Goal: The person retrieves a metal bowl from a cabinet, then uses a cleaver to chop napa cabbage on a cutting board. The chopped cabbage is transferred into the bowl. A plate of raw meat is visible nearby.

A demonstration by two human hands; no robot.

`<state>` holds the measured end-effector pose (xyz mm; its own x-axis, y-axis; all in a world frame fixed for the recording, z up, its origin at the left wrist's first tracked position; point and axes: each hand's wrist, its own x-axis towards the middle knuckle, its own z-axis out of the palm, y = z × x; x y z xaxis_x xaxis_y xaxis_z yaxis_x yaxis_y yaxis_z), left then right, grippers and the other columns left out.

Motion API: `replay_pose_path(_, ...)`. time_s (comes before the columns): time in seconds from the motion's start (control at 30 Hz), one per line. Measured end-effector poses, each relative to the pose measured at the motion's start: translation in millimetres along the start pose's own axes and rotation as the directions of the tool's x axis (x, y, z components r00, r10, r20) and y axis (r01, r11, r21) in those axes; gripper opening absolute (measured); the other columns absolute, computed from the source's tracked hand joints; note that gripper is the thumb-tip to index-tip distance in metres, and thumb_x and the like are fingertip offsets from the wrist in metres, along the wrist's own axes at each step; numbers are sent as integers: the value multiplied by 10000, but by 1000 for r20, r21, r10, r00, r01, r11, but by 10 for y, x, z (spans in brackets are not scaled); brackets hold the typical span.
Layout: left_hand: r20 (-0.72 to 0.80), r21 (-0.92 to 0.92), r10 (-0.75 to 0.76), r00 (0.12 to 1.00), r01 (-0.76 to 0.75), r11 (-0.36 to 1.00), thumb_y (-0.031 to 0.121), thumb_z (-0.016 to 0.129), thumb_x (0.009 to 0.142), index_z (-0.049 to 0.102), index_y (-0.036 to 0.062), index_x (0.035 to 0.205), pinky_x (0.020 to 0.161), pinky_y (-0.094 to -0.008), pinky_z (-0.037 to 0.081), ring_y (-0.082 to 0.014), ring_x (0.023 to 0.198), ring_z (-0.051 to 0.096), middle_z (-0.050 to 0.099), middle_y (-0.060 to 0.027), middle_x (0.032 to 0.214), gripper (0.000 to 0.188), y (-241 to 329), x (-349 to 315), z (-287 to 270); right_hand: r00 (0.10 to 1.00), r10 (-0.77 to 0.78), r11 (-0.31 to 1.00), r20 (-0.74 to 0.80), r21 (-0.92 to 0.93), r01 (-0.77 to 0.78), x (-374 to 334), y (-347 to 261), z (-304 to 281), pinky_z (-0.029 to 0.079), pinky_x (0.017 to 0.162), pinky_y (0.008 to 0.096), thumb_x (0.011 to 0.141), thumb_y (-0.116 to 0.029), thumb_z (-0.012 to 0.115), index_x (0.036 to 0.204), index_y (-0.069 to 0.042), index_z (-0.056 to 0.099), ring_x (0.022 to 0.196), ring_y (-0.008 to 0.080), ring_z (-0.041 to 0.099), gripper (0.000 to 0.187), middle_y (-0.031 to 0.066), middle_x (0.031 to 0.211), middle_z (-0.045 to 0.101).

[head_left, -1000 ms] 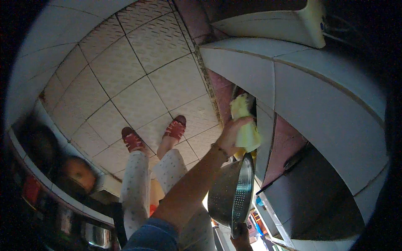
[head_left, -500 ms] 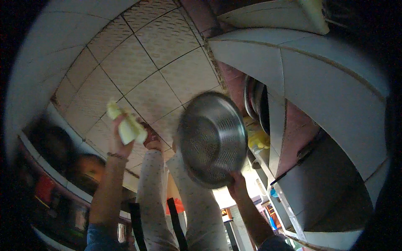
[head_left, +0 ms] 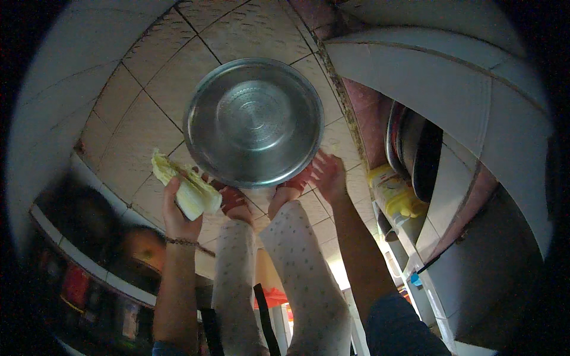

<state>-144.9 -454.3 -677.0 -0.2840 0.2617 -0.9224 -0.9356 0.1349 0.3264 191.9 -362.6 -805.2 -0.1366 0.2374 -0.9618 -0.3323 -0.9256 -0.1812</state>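
My left hand (head_left: 182, 207) is wrapped round a piece of napa cabbage (head_left: 196, 195), with pale green frilly leaves and a thick white stem end. It is held just left of a wide, round metal basin (head_left: 257, 115). The basin lies flat and face up on the tiled floor, with nothing inside it, and its near rim hides part of my sandalled feet (head_left: 284, 196). Beside the basin's near right rim, my right hand (head_left: 330, 177) has its fingers spread and grips nothing. Whether its fingertips still touch the rim I cannot tell.
Beige floor tiles (head_left: 139, 113) stretch around the basin. On the right, a tiled counter has an opening with metal pans (head_left: 424, 157) and a yellow bag (head_left: 401, 199). Along the left, a dark shelf holds a rounded orange-brown thing (head_left: 144, 248).
The basin has gone from tilted in my right hand to flat on the floor, farther left and ahead. My right hand has let go of it. The cabbage stays in my left hand.
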Motion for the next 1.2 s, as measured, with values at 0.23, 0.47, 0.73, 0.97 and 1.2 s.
replay_pose_path(0.23, -5, -50, -108, 994, 107, 993, 359, 577, 866, 476, 57, 1235, 952, -445, 445, -303, 1055, 568, 589, -133, 1145, 487, -378, 85, -91, 754, -437, 862, -491, -468, 194, 732, -22, -595, 493, 540, 285, 786, -148, 748, 1006, -88, 466, 645, 177, 584, 363, 84, 861, 601)
replay_pose_path(0.47, -98, -19, -44, 994, 43, 999, 345, 592, 868, 506, 91, 1222, 936, -456, 452, -314, 1073, 566, 586, -131, 1163, 444, -263, -149, -207, 703, -662, 717, -262, -496, 490, 107, 18, -128, 511, 638, 290, 836, -39, 635, 934, -29, 538, 683, 148, 584, 139, 66, 842, 592)
replay_pose_path(0.73, -128, -65, -79, 989, 71, 995, 333, 585, 873, 493, 97, 1243, 926, -453, 466, -307, 1076, 574, 583, -117, 1180, 448, -190, -464, -45, 357, -908, -79, 217, -929, 362, -114, 1, 1048, 493, 708, 334, 777, -89, 698, 1183, -5, 516, 763, 202, 579, 453, 73, 916, 579)
replay_pose_path(0.97, -120, -95, -52, 991, 41, 995, 338, 569, 866, 487, 67, 1208, 940, -487, 446, -319, 1084, 547, 558, -124, 1180, 444, -14, -1155, 217, 983, -180, 578, -25, -812, 85, -13, -193, 968, 514, 704, 355, 780, -196, 710, 1177, 19, 536, 871, 214, 624, 484, 125, 1073, 621)
replay_pose_path(1.2, 160, -132, -71, 985, 92, 987, 346, 594, 818, 525, 65, 1151, 948, -513, 441, -324, 1087, 545, 545, -131, 1192, 442, 615, -2863, 938, 962, -262, 609, 78, -760, 227, -2322, -113, 1465, 481, 805, 346, 844, -210, 663, 1131, 30, 585, 920, 189, 604, 382, 104, 1047, 650)
